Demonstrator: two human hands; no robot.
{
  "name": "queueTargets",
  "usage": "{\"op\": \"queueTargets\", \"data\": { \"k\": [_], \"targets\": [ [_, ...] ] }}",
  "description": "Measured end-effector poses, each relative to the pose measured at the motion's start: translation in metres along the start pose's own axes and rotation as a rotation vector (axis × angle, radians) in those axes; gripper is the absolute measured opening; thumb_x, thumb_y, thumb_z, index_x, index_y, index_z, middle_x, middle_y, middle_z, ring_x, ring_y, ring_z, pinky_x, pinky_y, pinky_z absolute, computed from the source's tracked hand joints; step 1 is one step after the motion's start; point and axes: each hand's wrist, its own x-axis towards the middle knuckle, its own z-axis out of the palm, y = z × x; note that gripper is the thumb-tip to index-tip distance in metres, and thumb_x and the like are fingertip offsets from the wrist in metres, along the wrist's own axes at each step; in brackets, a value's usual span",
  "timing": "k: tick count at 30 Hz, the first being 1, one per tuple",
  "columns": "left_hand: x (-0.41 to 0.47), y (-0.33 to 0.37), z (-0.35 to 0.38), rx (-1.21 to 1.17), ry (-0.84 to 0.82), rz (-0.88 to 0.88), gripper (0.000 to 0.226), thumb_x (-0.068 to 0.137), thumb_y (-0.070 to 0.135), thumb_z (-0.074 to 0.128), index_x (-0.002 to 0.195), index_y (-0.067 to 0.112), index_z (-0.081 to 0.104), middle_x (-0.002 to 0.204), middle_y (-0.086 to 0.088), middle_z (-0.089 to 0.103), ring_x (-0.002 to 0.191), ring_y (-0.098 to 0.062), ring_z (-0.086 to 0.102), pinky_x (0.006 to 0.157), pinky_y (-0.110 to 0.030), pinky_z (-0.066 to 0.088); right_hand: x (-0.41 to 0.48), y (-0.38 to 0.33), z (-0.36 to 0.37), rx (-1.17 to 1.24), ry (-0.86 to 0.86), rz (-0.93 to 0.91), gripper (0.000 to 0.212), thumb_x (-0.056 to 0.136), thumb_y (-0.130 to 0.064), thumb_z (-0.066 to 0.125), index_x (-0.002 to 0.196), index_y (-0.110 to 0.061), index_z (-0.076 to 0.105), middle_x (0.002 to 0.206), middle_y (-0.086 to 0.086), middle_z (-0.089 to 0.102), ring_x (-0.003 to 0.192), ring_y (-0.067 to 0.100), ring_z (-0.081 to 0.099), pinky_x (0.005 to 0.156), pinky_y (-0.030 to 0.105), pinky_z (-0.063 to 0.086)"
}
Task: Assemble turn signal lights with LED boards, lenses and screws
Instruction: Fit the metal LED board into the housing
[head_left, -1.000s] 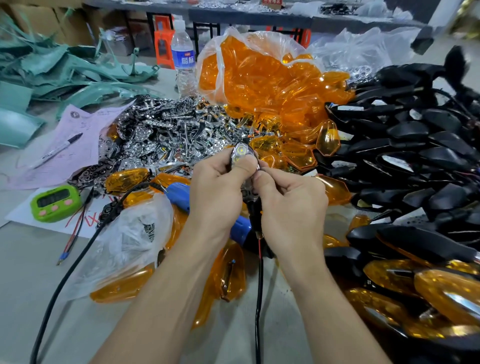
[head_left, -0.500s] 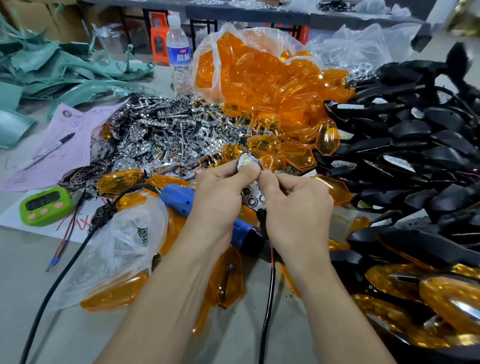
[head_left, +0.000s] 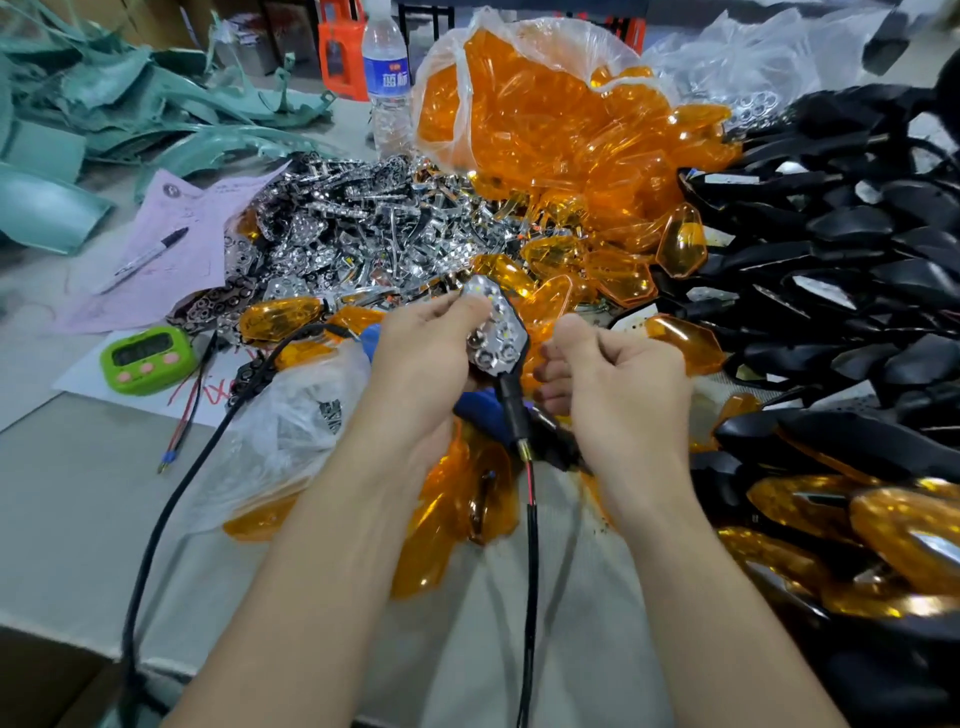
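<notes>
Turn signal light (head_left: 497, 332), its black shell showing a chrome LED face, is held above the tabletop (head_left: 78, 493) at centre, with our left hand (head_left: 421, 369) pinching its left edge. Our right hand (head_left: 623, 389) is curled just right of it, not touching; we cannot tell whether it pinches anything. A black wire (head_left: 531, 545) hangs from the light toward us. Amber lenses (head_left: 561, 119) lie far, black housings (head_left: 857, 249) right
</notes>
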Motion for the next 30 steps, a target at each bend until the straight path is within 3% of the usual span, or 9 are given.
{"op": "queueTargets", "data": {
  "k": [3,6,9,15,20,23,25,28,30],
  "targets": [
    [-0.001,0.006,-0.02,0.024,0.071,0.024,0.036,0.101,0.012,0.063,0.065,0.012,0.071,0.074,-0.014,0.066,0.067,-0.03,0.065,0.069,-0.058,0.06,-0.011,0.008,-0.014,-0.136,-0.194,-0.011,0.018,0.09,-0.021,0.069,0.08,-0.033,0.079,0.067,-0.006,0.074,0.059,0.012,0.071,0.067,0.044,0.062],
    [-0.002,0.006,-0.035,0.045,0.107,0.047,0.043,0.1,0.012,0.065,0.058,0.015,0.071,0.06,0.0,0.065,0.053,-0.018,0.065,0.049,-0.036,0.058,-0.028,0.012,-0.016,-0.379,-0.434,-0.023,0.02,0.085,-0.011,0.076,0.085,-0.03,0.08,0.072,-0.012,0.075,0.068,0.004,0.071,0.076,0.026,0.061],
    [-0.004,0.002,-0.043,0.072,0.088,0.044,0.048,0.1,0.012,0.066,0.053,0.021,0.074,0.056,0.008,0.062,0.051,-0.011,0.062,0.051,-0.035,0.059,-0.046,0.009,-0.01,-0.55,-0.558,-0.073,0.025,0.082,-0.02,0.078,0.101,-0.036,0.078,0.068,-0.008,0.071,0.065,0.008,0.065,0.065,0.015,0.053],
    [-0.012,0.001,-0.049,0.051,0.064,0.03,0.033,0.098,0.009,0.066,0.066,0.013,0.073,0.061,0.006,0.066,0.063,-0.016,0.067,0.067,-0.052,0.063,-0.063,0.002,-0.009,-0.602,-0.61,-0.041,0.019,0.085,-0.042,0.078,0.103,-0.037,0.072,0.062,-0.008,0.058,0.046,0.003,0.05,0.045,0.014,0.034],
    [-0.016,-0.003,-0.05,0.05,0.079,0.015,0.024,0.098,0.01,0.067,0.075,0.012,0.073,0.068,0.003,0.07,0.075,-0.026,0.069,0.075,-0.059,0.061,-0.08,-0.008,-0.003,-0.765,-0.607,-0.131,0.038,0.082,-0.063,0.072,0.098,-0.03,0.062,0.08,-0.011,0.064,0.072,0.014,0.06,0.066,0.033,0.051],
    [-0.016,-0.004,-0.05,0.074,0.074,0.026,0.017,0.098,0.012,0.067,0.084,0.013,0.076,0.074,0.003,0.074,0.077,-0.021,0.07,0.079,-0.055,0.061,-0.088,-0.01,0.0,-0.924,-0.497,-0.276,0.037,0.082,-0.052,0.072,0.103,-0.032,0.049,0.098,-0.012,0.055,0.094,0.019,0.057,0.084,0.036,0.042],
    [-0.016,-0.006,-0.051,0.062,0.071,0.026,0.018,0.099,0.012,0.066,0.085,0.014,0.077,0.076,0.003,0.075,0.078,-0.021,0.07,0.079,-0.053,0.062,-0.087,-0.008,-0.006,-0.953,-0.48,-0.281,0.036,0.084,-0.039,0.071,0.114,-0.031,0.052,0.109,-0.007,0.062,0.102,0.019,0.056,0.091,0.035,0.039],
    [-0.015,-0.009,-0.049,0.04,0.065,0.008,0.017,0.099,0.012,0.066,0.088,0.013,0.078,0.087,-0.003,0.078,0.085,-0.026,0.073,0.077,-0.049,0.064,-0.082,-0.004,-0.014,-0.935,-0.463,-0.251,0.036,0.087,-0.019,0.066,0.117,-0.034,0.054,0.113,-0.005,0.064,0.09,0.016,0.043,0.081,0.03,0.031],
    [-0.012,-0.012,-0.047,0.044,0.077,-0.01,0.011,0.099,0.013,0.067,0.099,0.011,0.078,0.099,-0.009,0.079,0.094,-0.03,0.075,0.08,-0.051,0.063,-0.079,0.0,-0.018,-0.901,-0.409,-0.238,0.04,0.08,-0.008,0.066,0.106,-0.037,0.057,0.107,-0.008,0.059,0.093,0.017,0.05,0.077,0.028,0.032]
  ]
}}
